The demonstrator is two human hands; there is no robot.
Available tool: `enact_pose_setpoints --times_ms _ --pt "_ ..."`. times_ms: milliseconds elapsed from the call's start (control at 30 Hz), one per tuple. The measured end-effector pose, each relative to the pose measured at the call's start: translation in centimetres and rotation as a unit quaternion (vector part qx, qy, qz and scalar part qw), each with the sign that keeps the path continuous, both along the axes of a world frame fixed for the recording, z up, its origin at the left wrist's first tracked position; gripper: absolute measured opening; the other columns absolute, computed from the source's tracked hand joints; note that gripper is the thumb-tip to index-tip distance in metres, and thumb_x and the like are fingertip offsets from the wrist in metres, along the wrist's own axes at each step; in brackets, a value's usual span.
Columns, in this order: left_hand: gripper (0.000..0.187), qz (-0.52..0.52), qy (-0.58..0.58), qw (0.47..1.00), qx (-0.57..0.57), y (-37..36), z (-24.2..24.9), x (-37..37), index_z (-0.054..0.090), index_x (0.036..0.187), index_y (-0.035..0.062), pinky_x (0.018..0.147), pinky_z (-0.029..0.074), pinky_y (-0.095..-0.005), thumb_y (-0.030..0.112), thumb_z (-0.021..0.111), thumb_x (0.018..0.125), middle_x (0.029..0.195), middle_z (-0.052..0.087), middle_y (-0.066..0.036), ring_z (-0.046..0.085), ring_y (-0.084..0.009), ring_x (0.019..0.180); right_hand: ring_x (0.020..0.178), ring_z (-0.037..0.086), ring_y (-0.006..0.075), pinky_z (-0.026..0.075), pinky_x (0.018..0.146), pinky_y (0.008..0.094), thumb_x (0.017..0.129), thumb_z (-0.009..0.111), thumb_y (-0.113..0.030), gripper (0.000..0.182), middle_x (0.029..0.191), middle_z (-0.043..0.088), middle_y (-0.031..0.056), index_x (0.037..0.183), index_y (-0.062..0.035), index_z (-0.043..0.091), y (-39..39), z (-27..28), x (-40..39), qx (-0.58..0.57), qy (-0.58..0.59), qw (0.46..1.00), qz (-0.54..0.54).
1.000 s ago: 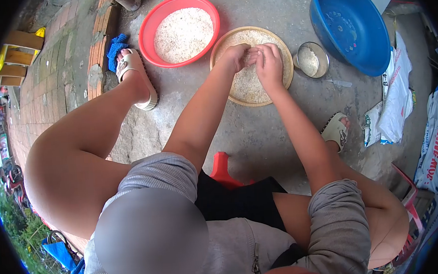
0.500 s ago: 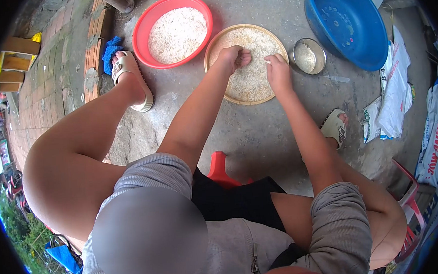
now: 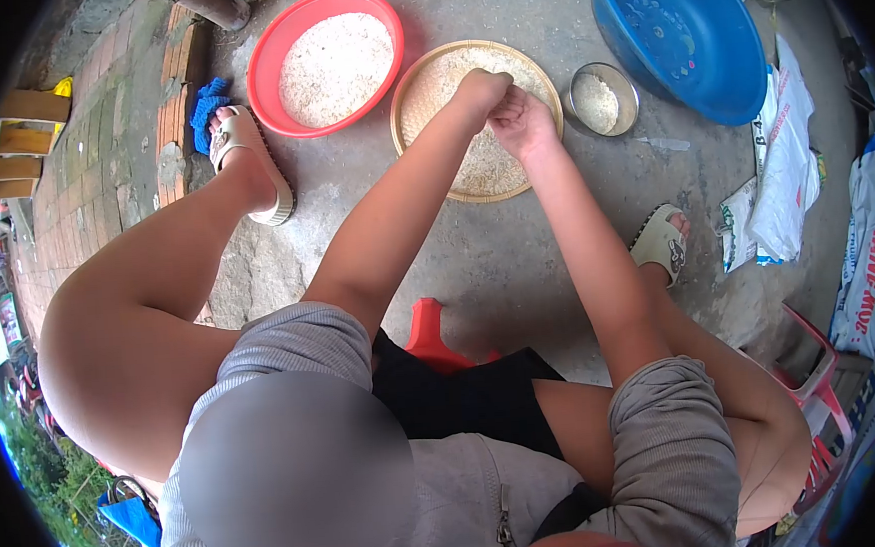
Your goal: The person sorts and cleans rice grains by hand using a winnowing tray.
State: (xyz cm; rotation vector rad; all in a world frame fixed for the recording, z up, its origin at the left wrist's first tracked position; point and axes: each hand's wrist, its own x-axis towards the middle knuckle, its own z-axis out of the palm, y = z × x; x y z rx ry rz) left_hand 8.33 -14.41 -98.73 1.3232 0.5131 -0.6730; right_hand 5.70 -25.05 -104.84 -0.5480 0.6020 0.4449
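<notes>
A round woven tray [image 3: 419,159] holding a spread of pale rice grains [image 3: 481,171] lies on the floor in front of me. Over it my two hands meet. My left hand [image 3: 485,94] is back-side up with its fingers curled in at the edge of the right palm; what they hold, if anything, is hidden. My right hand [image 3: 525,124] has its palm turned up and its fingers loosely extended towards the left hand. No object can be made out on that palm.
To the left stands a red basin [image 3: 258,89] full of white grain. A metal bowl [image 3: 632,111] with some grain is right of the tray, near a large blue basin [image 3: 747,84]. White printed sacks [image 3: 788,182] lie further right. A red stool [image 3: 427,324] shows beneath me.
My hands, apart over the tray before, have come together. The right hand has moved left and turned palm up. The whole view has shifted slightly.
</notes>
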Motion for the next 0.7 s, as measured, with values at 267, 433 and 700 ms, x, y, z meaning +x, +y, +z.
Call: enact_pose_setpoints --times_ms 267,433,700 --pt "0.047 -0.317 -0.209 0.859 0.343 -2.9 5.5 -0.2 0.063 0.103 -0.0058 0.083 0.047 -0.0395 0.037 0.05 0.087 0.099 0.063 -0.025 0.063 -0.0331 0.092 0.074 0.057 0.017 0.049 0.068 0.0273 0.092 0.039 -0.02 0.018 0.084 0.055 0.0076 0.096 -0.0059 0.051 0.3 4.3 -0.5 -0.022 0.079 0.991 -0.108" --pt "0.042 -0.247 -0.275 0.852 0.37 0.4 4.9 2.8 0.064 0.102 -0.0018 0.071 0.049 -0.0361 0.036 0.051 0.087 0.076 0.066 -0.015 0.064 -0.0246 0.073 0.045 0.031 0.0088 0.022 0.037 0.0216 0.091 0.039 -0.017 0.021 0.056 0.035 -0.0015 0.07 -0.0109 0.042 -2.6 5.2 1.7 0.009 0.071 0.997 0.002" --pt "0.037 -0.187 -0.234 0.875 0.38 4.9 2.8 4.3 0.065 0.102 0.0005 0.063 0.05 -0.0301 0.032 0.054 0.085 0.084 0.067 -0.01 0.065 -0.017 0.071 0.059 0.058 0.0204 0.047 0.054 0.0327 0.09 0.05 -0.033 0.033 0.074 0.062 0.0093 0.098 -0.0026 0.059 -11.1 11.4 5.8 -0.676 -0.168 0.629 0.345"
